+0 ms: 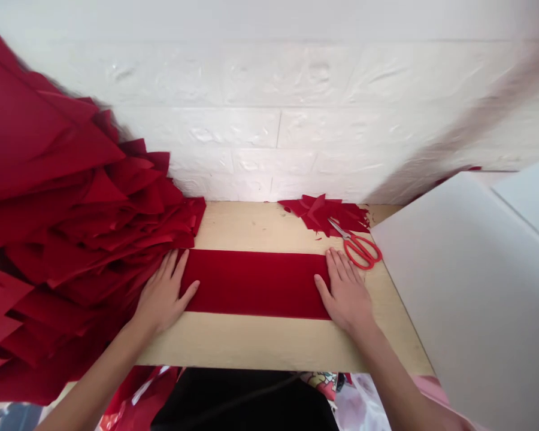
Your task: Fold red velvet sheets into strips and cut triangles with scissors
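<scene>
Fingers (173, 269) of both hands lie spread flat, holding nothing, on a strip of red cloth (256, 284) laid across a wooden table (269, 341): left hand (161, 296) at its left end, right hand (345, 293) at its right. Red scissors (357, 248) rest beyond the right hand, touching a small pile of red scraps (323, 214); a large heap of red cloth pieces (72, 209) stands just beside the left hand.

A pale wooden tabletop (269, 342) is holding a red fabric strip (256, 284) beneath the fingers (336, 263), red-handled scissors (362, 251) and scraps (323, 212) just beyond.
</scene>
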`<state>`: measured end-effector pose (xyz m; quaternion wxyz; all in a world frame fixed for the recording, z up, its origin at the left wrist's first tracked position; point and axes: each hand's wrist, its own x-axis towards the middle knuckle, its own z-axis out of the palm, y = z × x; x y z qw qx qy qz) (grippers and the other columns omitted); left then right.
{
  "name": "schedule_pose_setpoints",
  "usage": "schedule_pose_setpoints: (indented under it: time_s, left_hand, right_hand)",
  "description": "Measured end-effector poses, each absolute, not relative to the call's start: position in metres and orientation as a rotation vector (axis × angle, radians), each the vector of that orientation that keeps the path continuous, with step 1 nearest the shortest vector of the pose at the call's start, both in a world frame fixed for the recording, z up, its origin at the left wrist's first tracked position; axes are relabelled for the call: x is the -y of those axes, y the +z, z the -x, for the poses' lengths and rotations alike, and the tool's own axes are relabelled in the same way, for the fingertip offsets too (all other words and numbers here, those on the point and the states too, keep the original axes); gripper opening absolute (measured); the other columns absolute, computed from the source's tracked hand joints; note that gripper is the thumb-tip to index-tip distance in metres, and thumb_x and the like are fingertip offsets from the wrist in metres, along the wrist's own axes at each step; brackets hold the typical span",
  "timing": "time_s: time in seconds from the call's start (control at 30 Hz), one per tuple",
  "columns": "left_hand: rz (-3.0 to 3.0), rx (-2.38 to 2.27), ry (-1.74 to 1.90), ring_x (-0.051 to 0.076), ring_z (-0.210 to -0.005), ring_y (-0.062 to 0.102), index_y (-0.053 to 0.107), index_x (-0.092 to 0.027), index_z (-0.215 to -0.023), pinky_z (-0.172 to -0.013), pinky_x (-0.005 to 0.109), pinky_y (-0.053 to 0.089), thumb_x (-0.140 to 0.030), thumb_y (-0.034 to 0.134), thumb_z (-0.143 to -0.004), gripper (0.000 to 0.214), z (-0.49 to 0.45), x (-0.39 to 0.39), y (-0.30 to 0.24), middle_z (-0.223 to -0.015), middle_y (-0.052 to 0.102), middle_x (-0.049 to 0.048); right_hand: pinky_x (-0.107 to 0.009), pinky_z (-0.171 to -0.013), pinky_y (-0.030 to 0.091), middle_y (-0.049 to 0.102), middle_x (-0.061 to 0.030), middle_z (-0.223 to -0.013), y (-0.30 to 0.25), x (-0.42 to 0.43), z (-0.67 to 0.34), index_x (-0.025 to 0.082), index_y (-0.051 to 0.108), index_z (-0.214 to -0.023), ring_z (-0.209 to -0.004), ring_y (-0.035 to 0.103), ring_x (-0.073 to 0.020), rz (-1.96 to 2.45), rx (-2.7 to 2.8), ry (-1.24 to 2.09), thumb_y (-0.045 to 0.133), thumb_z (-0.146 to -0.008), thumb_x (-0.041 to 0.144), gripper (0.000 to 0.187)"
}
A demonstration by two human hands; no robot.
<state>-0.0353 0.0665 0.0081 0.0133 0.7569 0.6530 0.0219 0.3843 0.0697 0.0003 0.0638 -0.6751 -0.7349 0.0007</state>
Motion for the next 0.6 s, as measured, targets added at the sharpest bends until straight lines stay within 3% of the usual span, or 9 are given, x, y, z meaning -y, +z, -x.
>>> schedule_pose_setpoints:
  time_s: [0.2, 0.33, 0.6]
  left_hand:
    - [-2.462, -2.01, 0.104, 0.04, -0.147, 0.039, 0.027, -0.006, -0.159, -0.11, 0.053, 0.044, -0.054, 0.033, -0.1, 0.076, 0.041, -0.064, 0.005, -0.161, 0.035, 0.0264]
    - [-2.516, -1.983, 0.11, 0.04, -0.146, 0.04, 0.021, -0.003, -0.16, -0.111, 0.051, 0.043, -0.058, 0.036, -0.097, 0.086, 0.047, -0.064, 0.0, -0.16, 0.035, 0.0275]
    - [-2.561, -1.867, 0.118, 0.041, -0.151, 0.031, 0.01, -0.003, -0.161, -0.116, 0.053, 0.038, -0.067, 0.047, -0.088, 0.104, 0.057, -0.063, -0.006, -0.165, 0.024, 0.028]
  right_hand:
    - [-0.05, -0.124, 0.031, 0.036, -0.0135, -0.163, -0.003, -0.067, -0.386, 0.012, 0.017, -0.164, -0.153, 0.031, -0.0276, 2.018, 2.206, -0.043, 0.03, -0.105, 0.046, 0.069]
    - [-0.049, -0.123, 0.032, 0.036, -0.0133, -0.163, -0.002, -0.067, -0.384, 0.012, 0.02, -0.164, -0.153, 0.031, -0.0275, 2.044, 2.2, -0.05, 0.03, -0.105, 0.048, 0.069]
    - [-0.053, -0.121, 0.034, 0.03, -0.0183, -0.165, -0.001, -0.066, -0.39, 0.011, 0.014, -0.164, -0.154, 0.028, -0.0317, 1.988, 2.271, -0.08, 0.036, -0.102, 0.056, 0.081]
